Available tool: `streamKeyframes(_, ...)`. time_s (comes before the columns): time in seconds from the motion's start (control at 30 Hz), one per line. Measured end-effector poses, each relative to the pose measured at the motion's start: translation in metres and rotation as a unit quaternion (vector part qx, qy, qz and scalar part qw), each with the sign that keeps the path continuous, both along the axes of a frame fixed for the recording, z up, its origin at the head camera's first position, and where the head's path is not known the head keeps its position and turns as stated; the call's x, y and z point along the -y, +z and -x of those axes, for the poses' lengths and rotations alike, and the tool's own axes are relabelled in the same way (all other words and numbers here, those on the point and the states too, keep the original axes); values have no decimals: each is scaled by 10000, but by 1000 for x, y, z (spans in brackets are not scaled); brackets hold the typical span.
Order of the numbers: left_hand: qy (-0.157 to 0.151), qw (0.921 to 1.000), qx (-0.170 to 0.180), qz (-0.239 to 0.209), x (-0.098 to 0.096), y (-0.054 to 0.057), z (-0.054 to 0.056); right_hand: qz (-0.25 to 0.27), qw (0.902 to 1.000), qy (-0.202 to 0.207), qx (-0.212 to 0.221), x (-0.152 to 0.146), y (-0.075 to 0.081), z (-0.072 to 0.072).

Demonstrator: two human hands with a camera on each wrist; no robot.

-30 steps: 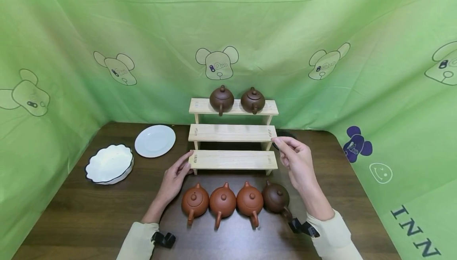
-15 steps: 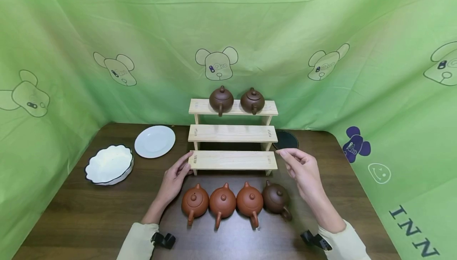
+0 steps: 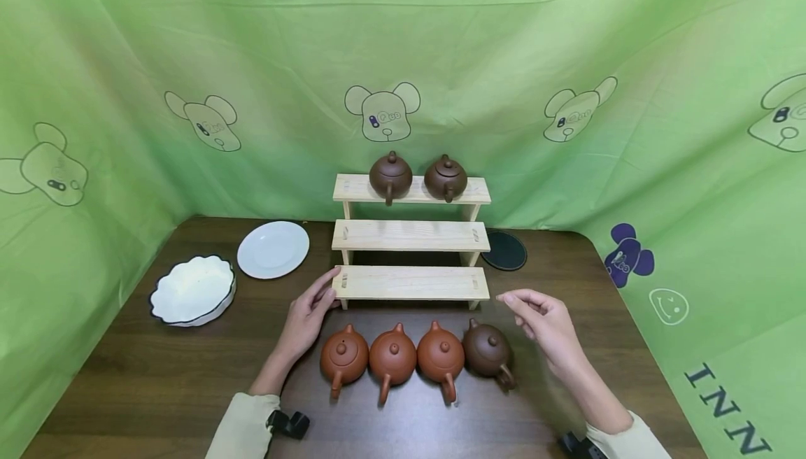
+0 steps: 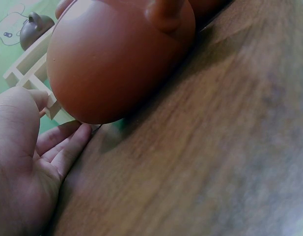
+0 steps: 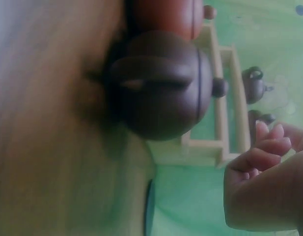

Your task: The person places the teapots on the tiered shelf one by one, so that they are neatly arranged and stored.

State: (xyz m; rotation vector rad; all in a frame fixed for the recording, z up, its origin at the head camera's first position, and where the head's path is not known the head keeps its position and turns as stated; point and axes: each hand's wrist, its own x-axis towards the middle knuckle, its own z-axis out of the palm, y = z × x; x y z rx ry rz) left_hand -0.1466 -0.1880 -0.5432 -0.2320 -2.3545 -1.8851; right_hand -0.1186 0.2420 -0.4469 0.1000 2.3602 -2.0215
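My left hand point(image 3: 306, 315) touches the left end of the lowest board of a three-step wooden shelf point(image 3: 409, 283), fingers mostly straight. A reddish-brown teapot point(image 4: 117, 64) looms beside it in the left wrist view. Over the table to the shelf's right is my right hand point(image 3: 546, 326), thumb and index tips together, fingers curled, with nothing seen between them. Nearest to it stands a dark brown teapot point(image 3: 487, 349), at the right end of a row with three reddish teapots point(image 3: 394, 357). Two dark brown teapots point(image 3: 390, 175) sit on the top step.
A white plate point(image 3: 273, 250) and a scalloped white bowl point(image 3: 193, 290) with a dark rim stand on the left. Behind the shelf's right end lies a round black mat point(image 3: 506, 250). Green printed cloth point(image 3: 478, 39) surrounds the table at the back and sides.
My right hand has drawn back from the middle step, toward me and to the right, uncovering the black mat. The left hand and the teapots have stayed in place.
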Motion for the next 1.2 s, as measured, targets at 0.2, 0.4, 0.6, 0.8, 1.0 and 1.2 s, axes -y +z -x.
streamKeyframes(0.2,-2,10000,2,88,0,-1,0,-412,9982,363,259,-13,-12,-9)
streamKeyframes(0.4,-11,10000,-15,45,0,0,0,-560,9963,493,436,-22,-19,-17)
streamKeyframes(0.6,-38,10000,-5,25,1,0,1,-697,9928,715,667,-29,-27,-25)
streamKeyframes(0.8,-49,10000,-25,-64,0,1,1,-696,9904,929,752,-33,-32,-29)
streamKeyframes(1.0,-31,10000,0,-20,-1,1,1,-723,9818,1387,1081,-39,-35,-36)
streamKeyframes(1.2,22,9999,-91,40,-1,-2,0,-812,9736,1698,1290,-44,-40,-45)
